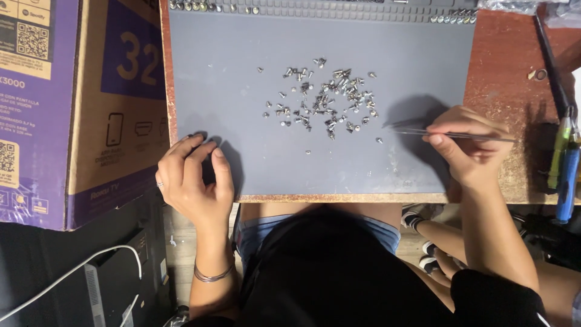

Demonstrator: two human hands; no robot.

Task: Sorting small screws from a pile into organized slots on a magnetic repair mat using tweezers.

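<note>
A grey work mat lies on a reddish wooden desk. A loose heap of small silver screws is scattered over the mat's middle. My right hand rests at the mat's right edge and grips thin metal tweezers, whose tips point left toward the heap, a short way off it. My left hand sits at the mat's near left corner, fingers bent and apart, fingertips touching the mat, holding nothing. One stray screw lies alone nearer to me.
A large cardboard box with purple panels stands at the left, against the desk. Screws fill slots in a grey tray strip along the mat's far edge. Green and blue tool handles and a black cable lie at the right. My lap is below the desk edge.
</note>
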